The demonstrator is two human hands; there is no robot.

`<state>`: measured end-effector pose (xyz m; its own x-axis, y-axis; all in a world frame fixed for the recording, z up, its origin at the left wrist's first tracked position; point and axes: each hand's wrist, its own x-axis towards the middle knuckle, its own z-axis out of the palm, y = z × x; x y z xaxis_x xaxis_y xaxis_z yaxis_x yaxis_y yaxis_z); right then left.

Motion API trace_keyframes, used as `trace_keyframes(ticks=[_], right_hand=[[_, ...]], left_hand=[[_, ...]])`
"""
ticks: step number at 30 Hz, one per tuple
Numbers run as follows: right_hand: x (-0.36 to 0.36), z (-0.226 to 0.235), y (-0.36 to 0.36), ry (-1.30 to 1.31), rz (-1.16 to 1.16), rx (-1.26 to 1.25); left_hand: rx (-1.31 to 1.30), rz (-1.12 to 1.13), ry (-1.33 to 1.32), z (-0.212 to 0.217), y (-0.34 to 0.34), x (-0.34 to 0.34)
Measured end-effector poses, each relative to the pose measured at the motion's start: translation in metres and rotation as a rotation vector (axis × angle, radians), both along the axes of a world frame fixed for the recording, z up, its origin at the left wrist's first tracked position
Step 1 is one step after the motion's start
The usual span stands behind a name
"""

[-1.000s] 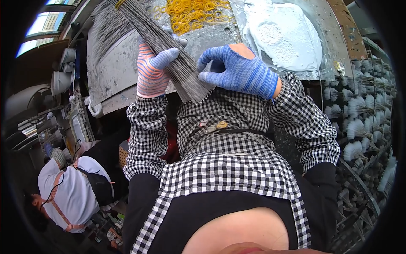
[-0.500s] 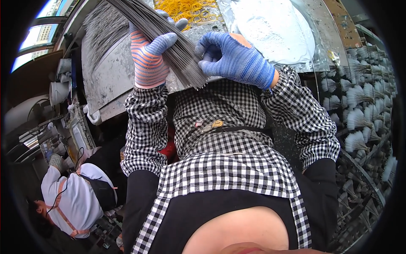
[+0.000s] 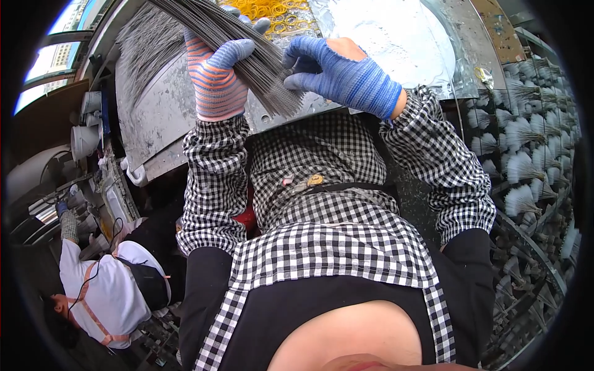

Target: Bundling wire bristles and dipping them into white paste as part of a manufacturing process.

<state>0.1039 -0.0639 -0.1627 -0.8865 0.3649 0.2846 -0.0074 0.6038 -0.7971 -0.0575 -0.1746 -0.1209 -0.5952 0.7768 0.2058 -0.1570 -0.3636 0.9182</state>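
My left hand [image 3: 218,75], in an orange-and-blue striped glove, is closed around a thick bundle of long grey strands [image 3: 213,31]. The bundle slants from the upper left down to a loose, fanned lower end. At that end's right edge is my right hand [image 3: 349,74], in a blue glove with skin showing through an opening at the back. Its thumb and forefinger are curled in a pinch against the strands. Exactly which strands lie between those fingertips is hidden. More loose grey strands [image 3: 151,52] lie on the metal worktop [image 3: 158,114] left of my left hand.
Yellow rubber bands [image 3: 275,13] lie at the worktop's back. A white powdery mass [image 3: 396,43] on plastic sheeting is right of my right hand. Racked pale bristle tufts [image 3: 523,167] stand far right. At left, another person [image 3: 114,290] works beside white buckets [image 3: 85,141].
The bundle's lower end looks more fanned out and my right fingertips now press against it. Both hands sit slightly higher in view. The other person's arm has reached farther forward.
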Motion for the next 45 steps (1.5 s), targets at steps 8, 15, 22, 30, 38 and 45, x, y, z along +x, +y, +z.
trace_keyframes(ticks=[8, 15, 22, 30, 38, 45], right_hand=[[0.013, 0.003, 0.009, 0.003, 0.114, -0.103], [0.021, 0.011, 0.008, 0.06, 0.008, 0.042], [0.023, 0.016, 0.007, -0.007, -0.025, 0.111], [0.022, 0.016, -0.001, -0.012, 0.177, -0.17], [0.018, 0.01, -0.005, -0.019, 0.055, -0.019], [0.016, 0.005, -0.003, -0.04, 0.007, -0.069]], left_hand=[[0.02, -0.092, 0.061, 0.001, -0.002, -0.005], [-0.017, -0.076, 0.02, -0.001, -0.003, -0.01], [0.036, -0.111, 0.067, 0.001, -0.002, -0.005], [0.083, -0.242, 0.093, -0.009, 0.001, -0.023], [0.053, -0.266, -0.021, -0.003, -0.002, -0.012], [0.102, -0.326, -0.007, -0.01, -0.002, -0.019]])
